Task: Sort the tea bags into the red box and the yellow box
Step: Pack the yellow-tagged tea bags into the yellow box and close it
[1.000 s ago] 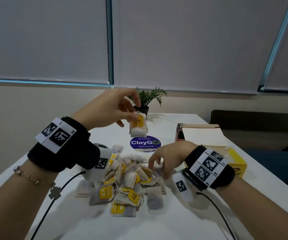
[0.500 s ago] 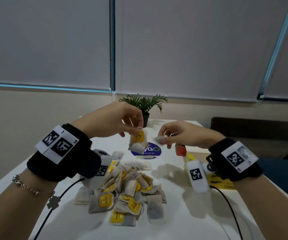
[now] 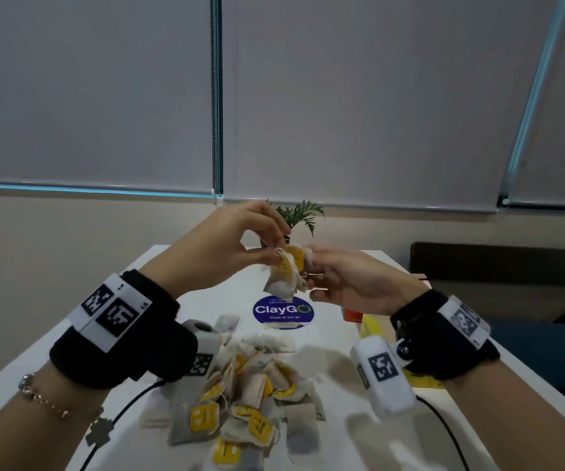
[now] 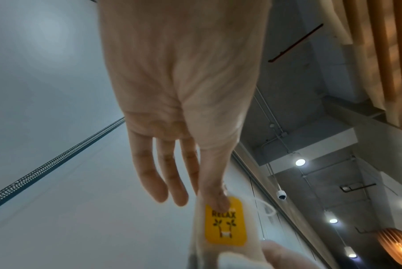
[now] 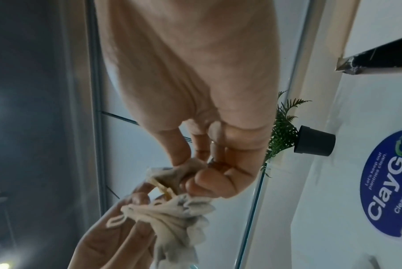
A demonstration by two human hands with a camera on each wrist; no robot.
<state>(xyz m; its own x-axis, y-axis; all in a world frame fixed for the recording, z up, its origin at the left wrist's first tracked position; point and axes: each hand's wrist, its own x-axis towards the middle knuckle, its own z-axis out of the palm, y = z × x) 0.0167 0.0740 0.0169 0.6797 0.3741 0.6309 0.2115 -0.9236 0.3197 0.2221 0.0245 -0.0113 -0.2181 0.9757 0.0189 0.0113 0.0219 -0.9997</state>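
You are sitting at a white table (image 3: 325, 416), and most of the sorting is, in my judgement, still waiting for you. A large pile of tea bags (image 3: 240, 396) is lying on the table in front of you, between your two wrists, many of them showing yellow tags. At the right edge of the table, the yellow box (image 3: 374, 329) and the red box (image 3: 352, 314) are peeking out from behind your right wrist; I cannot tell what is already inside them.

Above the table, your left hand (image 3: 226, 249) is pinching a bunch of tea bags (image 3: 282, 275) between thumb and forefinger. Your right hand (image 3: 352, 280) is meeting it and pinching another tea bag (image 5: 172, 174) from that same bunch.

On the table, the round blue sticker (image 3: 283, 312) is reading "ClayGO" and "Clean as you go". The yellow tag (image 4: 225, 223) under your left thumb is reading "RELAX".
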